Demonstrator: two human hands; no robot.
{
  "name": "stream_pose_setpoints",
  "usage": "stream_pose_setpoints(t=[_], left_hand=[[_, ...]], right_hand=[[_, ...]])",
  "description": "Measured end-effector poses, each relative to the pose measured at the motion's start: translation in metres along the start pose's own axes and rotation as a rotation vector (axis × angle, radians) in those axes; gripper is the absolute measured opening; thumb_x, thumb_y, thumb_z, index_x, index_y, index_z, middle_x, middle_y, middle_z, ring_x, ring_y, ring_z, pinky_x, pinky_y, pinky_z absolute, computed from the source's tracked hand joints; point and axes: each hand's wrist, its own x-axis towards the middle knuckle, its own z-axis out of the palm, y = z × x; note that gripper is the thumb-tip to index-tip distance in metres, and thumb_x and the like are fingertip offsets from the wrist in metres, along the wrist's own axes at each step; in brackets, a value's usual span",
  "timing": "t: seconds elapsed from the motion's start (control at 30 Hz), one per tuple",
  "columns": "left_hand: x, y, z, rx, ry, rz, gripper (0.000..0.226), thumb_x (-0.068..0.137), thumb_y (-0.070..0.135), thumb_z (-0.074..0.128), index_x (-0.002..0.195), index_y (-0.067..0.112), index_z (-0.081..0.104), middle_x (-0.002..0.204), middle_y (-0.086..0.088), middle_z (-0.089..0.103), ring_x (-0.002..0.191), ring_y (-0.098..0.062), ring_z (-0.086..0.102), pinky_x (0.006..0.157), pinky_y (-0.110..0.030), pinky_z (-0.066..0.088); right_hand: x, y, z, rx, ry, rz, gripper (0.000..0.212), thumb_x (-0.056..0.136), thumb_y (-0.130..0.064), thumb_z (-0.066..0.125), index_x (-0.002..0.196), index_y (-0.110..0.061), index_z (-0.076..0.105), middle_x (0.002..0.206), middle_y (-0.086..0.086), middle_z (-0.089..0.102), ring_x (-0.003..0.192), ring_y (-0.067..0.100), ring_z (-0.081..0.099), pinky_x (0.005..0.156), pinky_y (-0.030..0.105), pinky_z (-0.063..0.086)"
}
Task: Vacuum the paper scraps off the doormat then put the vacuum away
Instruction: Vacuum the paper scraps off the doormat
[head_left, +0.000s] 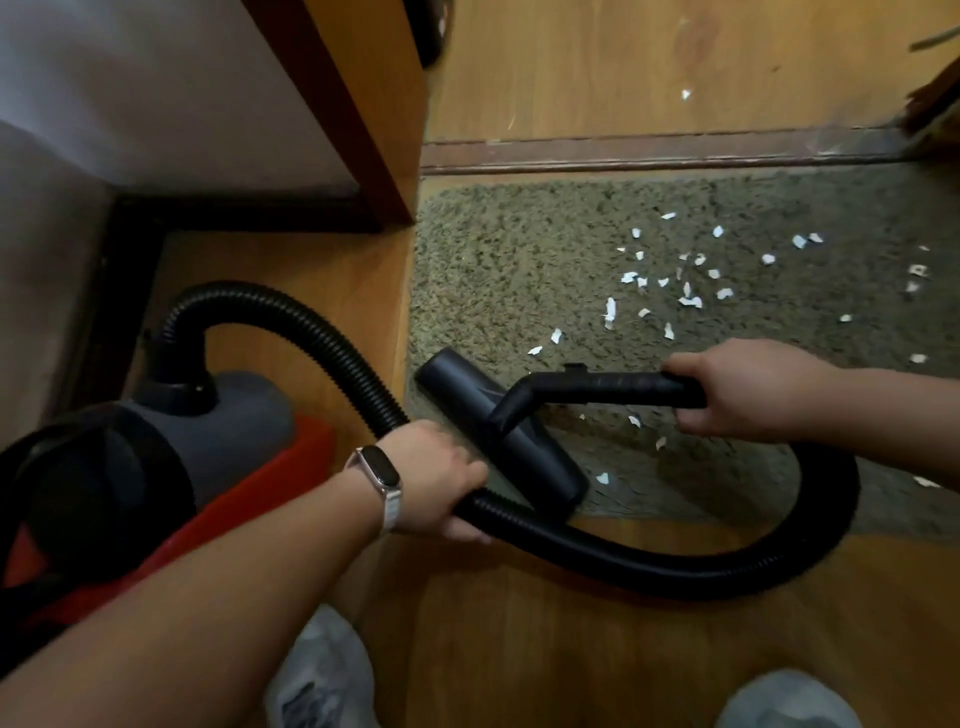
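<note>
where pale scraps (685, 291) fleck shaggy doormat (519, 270), ribbed hose (701, 566)

wooden floor (519, 649) carries doormat (519, 270), vacuum (156, 457), perhaps one scrap (685, 94).

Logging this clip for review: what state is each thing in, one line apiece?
left hand: closed around the hose
right hand: closed on the handle
hose: looped from canister round to handle
nozzle: on the doormat's near left corner
doormat: flat, littered
paper scraps: mostly scattered on the mat
canister: on the wooden floor, left of mat
</note>
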Motion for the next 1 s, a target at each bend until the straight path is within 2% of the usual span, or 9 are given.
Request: stream_pose_setpoints(t=[0.13,0.23,0.37,0.43,0.57,0.9,1.0], left_hand=[[-0.010,0.017,0.016,-0.020,0.189,0.002,0.063,0.078,0.082,0.042,0.075,0.021,0.058,0.066,0.002,0.063,0.059,-0.024,0.062,0.061,-0.033,0.051],[-0.018,0.021,0.018,-0.015,0.268,-0.023,0.062,0.077,0.082,0.043,0.071,0.022,0.059,0.062,0.005,0.062,0.056,-0.021,0.060,0.059,-0.030,0.049],[-0.022,0.028,0.016,-0.038,0.295,-0.036,0.060,0.078,0.081,0.044,0.071,0.023,0.059,0.063,0.006,0.062,0.056,-0.017,0.060,0.058,-0.028,0.049],[-0.023,0.031,0.015,-0.034,0.276,-0.044,0.060,0.077,0.081,0.045,0.070,0.023,0.058,0.061,0.007,0.060,0.054,-0.017,0.058,0.057,-0.027,0.047],[-0.036,0.036,0.022,-0.034,0.231,-0.061,0.062,0.076,0.084,0.043,0.071,0.024,0.059,0.061,0.008,0.060,0.054,-0.016,0.057,0.058,-0.028,0.046],[-0.022,0.047,0.017,-0.053,0.309,-0.122,0.061,0.077,0.083,0.044,0.066,0.024,0.057,0.058,0.010,0.058,0.051,-0.014,0.055,0.056,-0.026,0.047],[-0.016,0.047,0.014,-0.059,0.322,-0.131,0.061,0.076,0.083,0.046,0.065,0.024,0.054,0.057,0.009,0.056,0.049,-0.015,0.055,0.055,-0.026,0.045]], right_hand=[[0.002,-0.002,0.015,0.006,0.024,-0.047,0.030,0.084,-0.048,0.057,0.108,-0.032,0.053,0.069,-0.008,0.053,0.067,0.019,0.054,0.057,0.029,0.043],[-0.004,-0.007,0.015,-0.016,0.044,-0.080,0.033,0.086,-0.050,0.054,0.113,-0.031,0.052,0.076,-0.007,0.055,0.079,0.022,0.064,0.058,0.029,0.044],[-0.012,-0.022,0.013,-0.122,0.112,-0.199,0.032,0.089,-0.054,0.049,0.112,-0.031,0.047,0.093,-0.005,0.061,0.085,0.022,0.066,0.059,0.029,0.043],[-0.014,-0.035,0.018,-0.120,0.051,-0.244,0.030,0.090,-0.052,0.050,0.110,-0.031,0.046,0.092,-0.005,0.059,0.085,0.023,0.065,0.060,0.029,0.041],[-0.014,-0.041,0.025,0.031,-0.089,-0.181,0.029,0.086,-0.047,0.055,0.110,-0.031,0.051,0.076,-0.008,0.051,0.072,0.020,0.056,0.061,0.029,0.046],[-0.014,0.037,0.004,0.105,-0.016,0.035,0.024,0.078,-0.041,0.066,0.101,-0.036,0.062,0.066,-0.011,0.060,0.059,0.001,0.053,0.052,0.025,0.040],[-0.017,0.049,0.002,0.139,-0.009,0.068,0.019,0.078,-0.038,0.068,0.097,-0.033,0.063,0.063,-0.009,0.061,0.059,0.003,0.055,0.052,0.025,0.042]])
